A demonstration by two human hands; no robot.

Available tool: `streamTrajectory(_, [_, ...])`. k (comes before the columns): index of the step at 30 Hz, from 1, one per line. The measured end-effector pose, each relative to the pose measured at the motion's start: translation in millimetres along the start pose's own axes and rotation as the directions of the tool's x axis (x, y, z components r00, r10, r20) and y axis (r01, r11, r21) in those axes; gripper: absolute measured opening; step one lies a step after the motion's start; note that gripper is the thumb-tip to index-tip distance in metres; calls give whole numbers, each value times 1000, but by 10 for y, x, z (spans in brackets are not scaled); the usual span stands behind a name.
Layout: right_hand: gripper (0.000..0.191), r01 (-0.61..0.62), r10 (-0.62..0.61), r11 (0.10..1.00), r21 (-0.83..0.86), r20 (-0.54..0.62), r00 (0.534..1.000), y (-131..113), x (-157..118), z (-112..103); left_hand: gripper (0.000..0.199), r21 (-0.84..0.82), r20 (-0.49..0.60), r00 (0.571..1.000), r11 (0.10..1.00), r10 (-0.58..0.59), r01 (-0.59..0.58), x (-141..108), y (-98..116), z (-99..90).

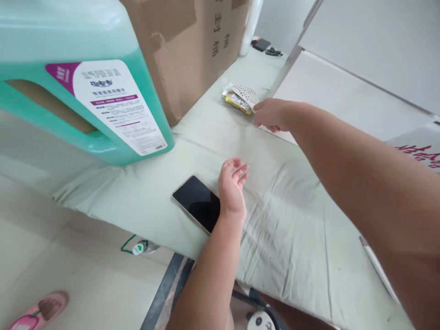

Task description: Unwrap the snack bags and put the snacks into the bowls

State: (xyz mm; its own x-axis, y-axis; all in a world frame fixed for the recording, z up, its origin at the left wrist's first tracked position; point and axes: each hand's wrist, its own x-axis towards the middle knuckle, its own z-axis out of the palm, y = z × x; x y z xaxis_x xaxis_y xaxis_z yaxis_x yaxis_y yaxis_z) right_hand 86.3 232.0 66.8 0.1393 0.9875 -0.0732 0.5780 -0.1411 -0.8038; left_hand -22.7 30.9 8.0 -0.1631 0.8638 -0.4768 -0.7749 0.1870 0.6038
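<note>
My right hand (273, 115) reaches to the far side of the table, its fingers closed in a pinch at the near end of a white perforated scoop (244, 95). The scoop's rounded, hole-covered bowl lies over a yellow and silver packet (237, 101) in clear plastic. Beside a dark-screened phone (197, 201), my left hand (233, 185) rests with its fingers loosely curled and apart, holding nothing. My left wrist covers the phone's right end. Whatever part of the scoop lies inside my right fingers is hidden.
A large jug of green liquid (140, 103) stands at the left, before a cardboard box (195, 50). White panels (343, 91) border the table's (268, 201) far right side. A white pen-like stick (378, 268) lies near my right forearm. A bottle (140, 247) is below the front edge.
</note>
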Motion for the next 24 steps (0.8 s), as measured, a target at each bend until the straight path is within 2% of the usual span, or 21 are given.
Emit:
streamTrajectory(1, [24,-17,21,997,-74,44,999,1,-31,-27,24,0,-1,1000,1000,4,-4,19,7,-7])
streamTrajectory(3, [31,-53,130,913,-404,165,978,14,-208,-70,25,-8,-14,1000,1000,20,-20,65,25,-22])
streamTrajectory(5, [56,3,153,794,-607,205,967,58,-523,-107,27,-18,-35,999,999,37,-37,106,45,-33])
streamTrajectory(8, [83,173,74,680,-713,301,951,198,-1099,-184,26,-32,-52,998,999,37,-39,121,66,-38])
streamTrajectory(13, [91,201,155,573,-794,346,925,517,-1940,-384,23,-37,-42,999,999,28,-30,50,78,-54])
streamTrajectory(17, [89,158,247,589,-793,363,899,678,-2479,-486,20,-5,-66,992,994,105,-106,-1,67,-43])
streamTrajectory(19, [88,125,260,624,-771,356,898,727,-2698,-503,21,-1,-46,992,993,121,-121,-23,43,-7])
streamTrajectory(22, [85,50,222,739,-672,312,924,839,-2964,-546,27,-3,9,991,991,134,-134,-63,-31,84])
streamTrajectory(24, [82,-18,181,817,-576,227,957,977,-3123,-616,29,18,43,989,989,144,-145,-103,-110,159])
